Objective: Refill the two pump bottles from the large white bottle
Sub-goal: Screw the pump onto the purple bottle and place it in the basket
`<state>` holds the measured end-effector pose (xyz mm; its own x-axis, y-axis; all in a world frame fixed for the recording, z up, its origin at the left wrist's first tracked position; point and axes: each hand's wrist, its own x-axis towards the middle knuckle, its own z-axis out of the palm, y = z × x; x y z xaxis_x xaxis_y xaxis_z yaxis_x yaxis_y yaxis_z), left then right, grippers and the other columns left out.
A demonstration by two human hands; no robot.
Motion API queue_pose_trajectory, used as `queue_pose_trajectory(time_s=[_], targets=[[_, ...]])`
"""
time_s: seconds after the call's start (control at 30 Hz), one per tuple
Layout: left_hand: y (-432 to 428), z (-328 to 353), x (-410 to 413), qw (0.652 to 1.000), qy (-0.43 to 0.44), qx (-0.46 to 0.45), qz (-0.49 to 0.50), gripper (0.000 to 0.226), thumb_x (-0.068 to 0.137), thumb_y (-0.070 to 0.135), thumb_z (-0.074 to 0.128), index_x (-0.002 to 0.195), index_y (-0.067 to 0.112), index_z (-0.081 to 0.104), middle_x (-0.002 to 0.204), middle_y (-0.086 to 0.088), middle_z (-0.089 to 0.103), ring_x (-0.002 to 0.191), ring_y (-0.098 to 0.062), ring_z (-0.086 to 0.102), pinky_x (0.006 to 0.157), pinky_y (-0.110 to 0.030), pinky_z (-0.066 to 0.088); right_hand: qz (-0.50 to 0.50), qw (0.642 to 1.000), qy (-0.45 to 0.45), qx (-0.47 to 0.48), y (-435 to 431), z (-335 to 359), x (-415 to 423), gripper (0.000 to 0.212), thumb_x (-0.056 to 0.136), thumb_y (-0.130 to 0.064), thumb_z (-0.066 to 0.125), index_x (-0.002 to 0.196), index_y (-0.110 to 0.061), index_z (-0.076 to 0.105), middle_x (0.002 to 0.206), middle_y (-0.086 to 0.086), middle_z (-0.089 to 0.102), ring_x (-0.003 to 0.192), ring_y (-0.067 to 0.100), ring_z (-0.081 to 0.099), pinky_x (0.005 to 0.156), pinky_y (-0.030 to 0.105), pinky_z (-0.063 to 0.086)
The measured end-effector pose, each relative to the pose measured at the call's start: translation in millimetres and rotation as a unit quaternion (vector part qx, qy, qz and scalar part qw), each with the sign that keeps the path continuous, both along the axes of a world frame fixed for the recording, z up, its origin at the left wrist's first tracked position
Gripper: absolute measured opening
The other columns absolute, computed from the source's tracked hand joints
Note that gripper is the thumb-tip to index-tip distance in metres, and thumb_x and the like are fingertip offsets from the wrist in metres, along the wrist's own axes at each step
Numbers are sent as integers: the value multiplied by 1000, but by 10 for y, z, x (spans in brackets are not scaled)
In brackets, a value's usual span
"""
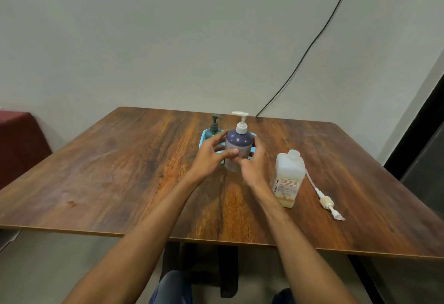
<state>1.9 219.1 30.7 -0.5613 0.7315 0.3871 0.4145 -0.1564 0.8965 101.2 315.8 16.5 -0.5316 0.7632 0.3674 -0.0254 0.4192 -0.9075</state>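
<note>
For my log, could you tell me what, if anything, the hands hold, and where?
The left hand and the right hand grip the round purple pump bottle by its lower body.

Lighting: soft, even indoor light, moderately bright, source out of frame. Glare: pale diffuse sheen across the left of the tabletop. Shadows: faint and soft-edged on top; deep beneath. Sharpness: centre fair; left hand and right hand slightly smeared around the purple pump bottle; label print on the large white bottle mostly illegible. Distortion: wide-angle stretch toward edges.
</note>
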Motion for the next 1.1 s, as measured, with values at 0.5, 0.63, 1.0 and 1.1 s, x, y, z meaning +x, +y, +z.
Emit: queue_pose_trajectory(time_s=[0.5,0.63,1.0,1.1], targets=[[924,-52,-415,997,-14,19,72,57,90,12,73,142,12,51,131,0,62,115,-7,59,96,-18,50,-45,998,-13,-47,464,267,-563,58,91,6,60,143,-13,43,139,8,54,121,23,58,70,9,45],[1017,-181,-482,997,-24,-4,72,56,89,7,73,139,12,51,118,11,60,103,3,59,92,-11,49,-48,995,-81,-15,545,221,-520,54,96,2,56,146,-7,39,142,16,52,129,30,52,82,11,33],[1121,-382,-518,993,15,-80,84,64,87,14,76,144,10,47,139,-6,59,121,-13,54,107,-29,44,-72,988,-134,-6,552,25,-481,61,96,1,57,151,-2,31,153,20,40,141,34,38,104,24,18],[1138,-367,-526,989,29,-117,87,66,89,16,75,146,9,43,143,-9,55,130,-21,52,108,-33,41,-77,988,-134,-17,558,-30,-500,62,95,0,57,151,-4,31,152,18,41,141,34,39,107,29,30]])
